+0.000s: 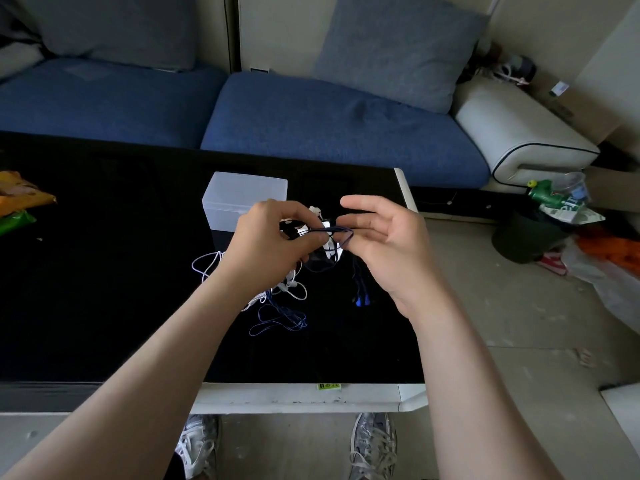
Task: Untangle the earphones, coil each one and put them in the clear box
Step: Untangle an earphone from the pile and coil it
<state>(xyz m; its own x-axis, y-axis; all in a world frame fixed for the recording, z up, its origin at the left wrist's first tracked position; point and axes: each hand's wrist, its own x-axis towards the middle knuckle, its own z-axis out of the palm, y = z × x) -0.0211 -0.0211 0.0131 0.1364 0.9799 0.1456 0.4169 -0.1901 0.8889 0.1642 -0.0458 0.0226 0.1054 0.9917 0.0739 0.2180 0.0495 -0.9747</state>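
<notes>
Above the black table (104, 289), my left hand (268, 242) pinches the dark blue earphone cable (330, 231) near its plug. That cable loops around the fingers of my right hand (384, 237), whose fingers are partly extended. More of the blue cable lies in loose loops (277, 322) on the table, and its blue earbuds (362, 301) hang below my right hand. A white earphone cable (207, 266) lies tangled under my left wrist. The clear box (242, 199) stands just behind my left hand, its lid closed as far as I can tell.
Snack packets (20, 199) lie at the table's left edge. A blue sofa (311, 126) runs behind the table. A dark bin (523, 237) overflowing with bottles and paper stands on the floor at the right, with bags beside it. My shoes show below the table's front edge.
</notes>
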